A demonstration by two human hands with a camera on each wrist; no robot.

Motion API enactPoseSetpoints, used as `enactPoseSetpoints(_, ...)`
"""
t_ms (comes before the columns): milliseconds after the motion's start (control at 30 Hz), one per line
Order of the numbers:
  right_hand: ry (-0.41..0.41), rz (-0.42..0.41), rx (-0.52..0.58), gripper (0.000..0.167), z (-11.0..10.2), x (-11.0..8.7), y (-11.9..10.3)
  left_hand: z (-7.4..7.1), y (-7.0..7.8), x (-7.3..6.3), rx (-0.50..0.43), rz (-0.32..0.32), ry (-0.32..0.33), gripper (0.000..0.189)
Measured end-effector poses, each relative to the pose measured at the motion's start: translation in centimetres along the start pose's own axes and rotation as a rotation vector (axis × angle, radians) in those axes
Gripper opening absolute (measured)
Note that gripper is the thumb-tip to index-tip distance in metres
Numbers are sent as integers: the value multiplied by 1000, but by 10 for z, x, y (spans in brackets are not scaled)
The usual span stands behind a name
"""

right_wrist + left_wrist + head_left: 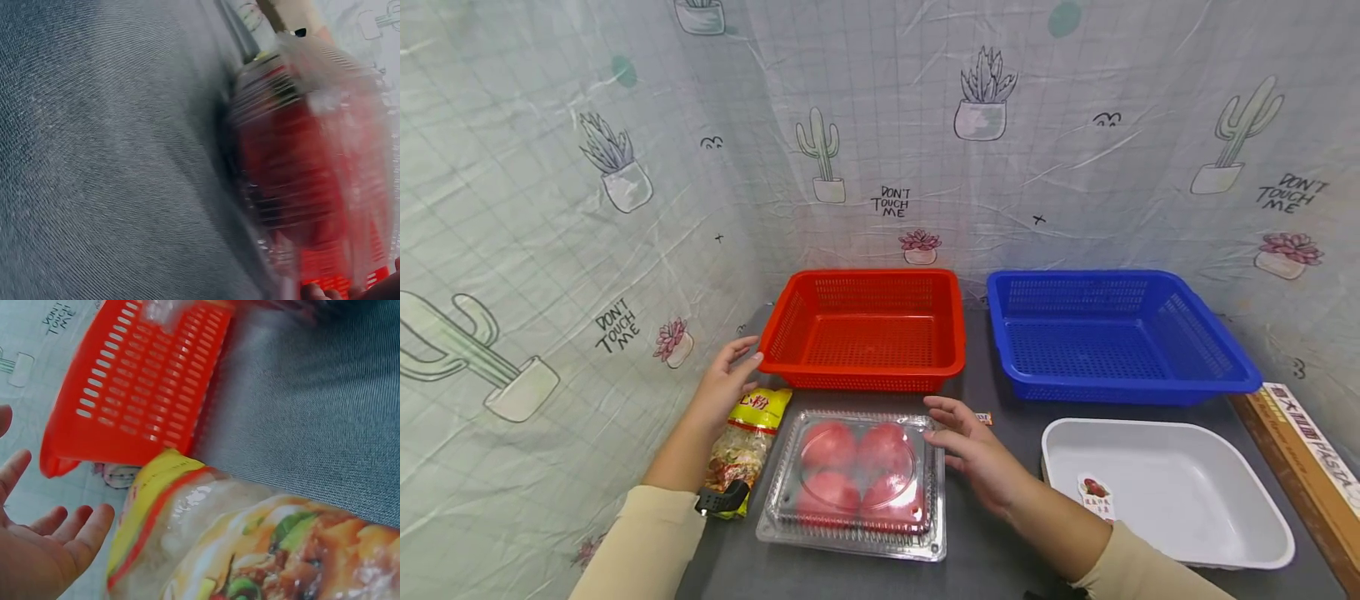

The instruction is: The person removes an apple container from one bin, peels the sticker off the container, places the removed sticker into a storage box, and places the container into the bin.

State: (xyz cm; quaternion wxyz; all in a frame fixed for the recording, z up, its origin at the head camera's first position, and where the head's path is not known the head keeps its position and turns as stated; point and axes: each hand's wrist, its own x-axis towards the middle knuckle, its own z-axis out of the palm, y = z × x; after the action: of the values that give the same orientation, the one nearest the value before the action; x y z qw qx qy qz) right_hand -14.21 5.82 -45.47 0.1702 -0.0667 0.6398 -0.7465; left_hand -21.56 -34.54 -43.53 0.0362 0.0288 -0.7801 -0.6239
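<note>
A clear plastic clamshell box (853, 537) with several round red fruits (830, 444) inside lies on the dark tabletop, its lid down. Beside the box's right edge is my right hand (973, 454), fingers spread and slightly bent; whether the fingertips touch the lid is hard to tell. My left hand (722, 387) hovers by the left corner of the red basket (861, 377), palm turned inward, holding nothing. Below it lies a yellow-topped food bag (745, 450), partly hidden by the wrist and watch. In the left wrist view the loose fingers (94, 534) stay apart from that bag.
To the right of the red basket stands a blue basket (1120, 387). A white tray (1165, 492) with a fruit sticker lies in front of it. A long brown pasta box (1296, 483) runs along the right edge. Patterned curtain (880, 108) hangs behind and at left.
</note>
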Motion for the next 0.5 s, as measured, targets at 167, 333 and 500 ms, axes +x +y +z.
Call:
enactPoseSetpoints(167, 37, -44, -53, 67, 9, 5, 14, 0, -8, 9, 7, -22, -12, 59)
enactPoseSetpoints(333, 13, -14, -30, 70, 13, 10, 23, 5, -11, 13, 18, -20, -15, 57)
enactPoseSetpoints(500, -29, -6, -35, 72, 13, 12, 30, 12, -10, 16, -34, -45, -28, 54)
